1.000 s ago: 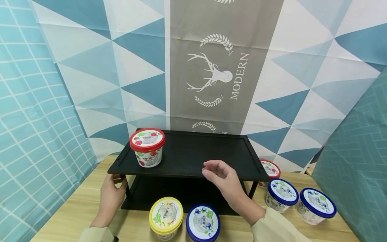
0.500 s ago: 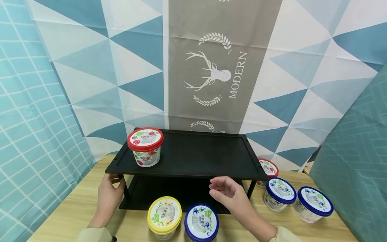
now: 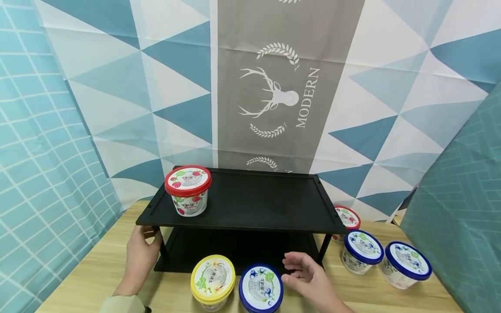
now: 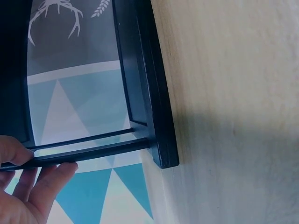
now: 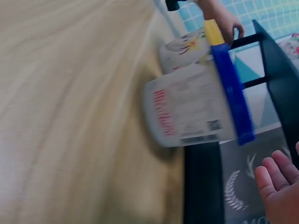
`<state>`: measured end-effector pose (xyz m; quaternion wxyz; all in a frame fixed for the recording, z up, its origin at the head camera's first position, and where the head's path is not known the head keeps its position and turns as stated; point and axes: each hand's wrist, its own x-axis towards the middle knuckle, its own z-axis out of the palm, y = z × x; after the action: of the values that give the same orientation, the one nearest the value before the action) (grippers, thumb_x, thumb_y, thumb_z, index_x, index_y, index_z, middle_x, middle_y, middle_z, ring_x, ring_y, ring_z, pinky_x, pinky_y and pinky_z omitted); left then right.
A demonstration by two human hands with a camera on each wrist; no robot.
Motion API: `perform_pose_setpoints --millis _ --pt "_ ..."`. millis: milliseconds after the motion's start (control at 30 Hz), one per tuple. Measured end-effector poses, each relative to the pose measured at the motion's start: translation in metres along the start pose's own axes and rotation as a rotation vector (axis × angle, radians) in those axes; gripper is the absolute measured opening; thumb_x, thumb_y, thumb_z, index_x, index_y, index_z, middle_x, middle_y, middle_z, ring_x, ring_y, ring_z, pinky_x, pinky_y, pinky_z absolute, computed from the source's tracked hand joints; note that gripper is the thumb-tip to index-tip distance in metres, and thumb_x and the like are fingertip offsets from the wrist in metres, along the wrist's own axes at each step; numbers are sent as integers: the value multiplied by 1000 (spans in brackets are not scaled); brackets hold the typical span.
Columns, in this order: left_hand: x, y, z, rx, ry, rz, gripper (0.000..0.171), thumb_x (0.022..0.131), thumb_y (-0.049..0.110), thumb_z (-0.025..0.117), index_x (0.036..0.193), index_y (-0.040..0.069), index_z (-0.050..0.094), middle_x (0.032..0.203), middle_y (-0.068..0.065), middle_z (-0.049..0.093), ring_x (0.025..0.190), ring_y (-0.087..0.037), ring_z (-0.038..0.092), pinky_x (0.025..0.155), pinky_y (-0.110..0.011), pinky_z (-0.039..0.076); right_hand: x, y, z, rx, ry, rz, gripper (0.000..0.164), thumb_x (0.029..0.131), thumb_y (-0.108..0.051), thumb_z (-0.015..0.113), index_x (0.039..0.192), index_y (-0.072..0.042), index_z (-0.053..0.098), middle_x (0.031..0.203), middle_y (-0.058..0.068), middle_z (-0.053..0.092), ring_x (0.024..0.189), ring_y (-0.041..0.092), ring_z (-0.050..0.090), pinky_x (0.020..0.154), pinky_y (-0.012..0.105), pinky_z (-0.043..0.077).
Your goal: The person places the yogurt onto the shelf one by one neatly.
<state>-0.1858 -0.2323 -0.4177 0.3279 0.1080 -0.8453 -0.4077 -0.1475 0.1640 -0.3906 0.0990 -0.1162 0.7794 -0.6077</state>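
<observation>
With thumb and fingers, my left hand [image 3: 141,253] grips the front left leg of a black two-tier shelf [image 3: 266,204]; the left wrist view shows that leg [image 4: 103,150] between thumb and fingertips. On the top tier at left stands a tub with a red lid [image 3: 188,190]. Before the shelf, a yellow-lidded tub [image 3: 213,280] and a blue-lidded tub [image 3: 261,287] stand side by side. My right hand [image 3: 311,280] is just right of the blue-lidded tub, fingers relaxed and holding nothing. Whether its thumb touches the lid I cannot tell.
To the right of the shelf stand two more blue-lidded tubs [image 3: 363,251] and another red-lidded tub [image 3: 347,218], partly hidden by the shelf's corner. All rest on a wooden table [image 3: 90,265]. A patterned cloth [image 3: 274,91] hangs close behind.
My right hand has come down and toward me, from the shelf's top front edge to beside the blue-lidded tub. My left hand keeps its grip on the shelf leg.
</observation>
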Motion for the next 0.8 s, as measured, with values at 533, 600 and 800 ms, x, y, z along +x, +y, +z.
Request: perform_pose_setpoints --millis 533,600,800 --pt "-1 -2 0 -10 -15 -24 31 83 3 51 113 7 46 99 -18 54 91 -36 57 78 -47 47 -2 56 12 -15 -169 114 75 77 -33 65 137 -14 25 134 12 37 123 32 37 95 35 39" --pt "0 -2 0 -12 -14 -24 31 83 3 51 113 7 46 99 -18 54 91 -36 57 79 -47 47 -1 63 12 -3 -207 85 76 78 -31 65 139 -15 21 137 15 34 124 35 34 96 38 38" --pt "0 1 0 -16 4 -4 31 82 2 51 112 6 47 97 -19 55 89 -37 57 77 -49 47 -2 56 14 0 -272 55 83 78 -24 66 140 -5 14 139 25 26 124 36 35 98 38 39"
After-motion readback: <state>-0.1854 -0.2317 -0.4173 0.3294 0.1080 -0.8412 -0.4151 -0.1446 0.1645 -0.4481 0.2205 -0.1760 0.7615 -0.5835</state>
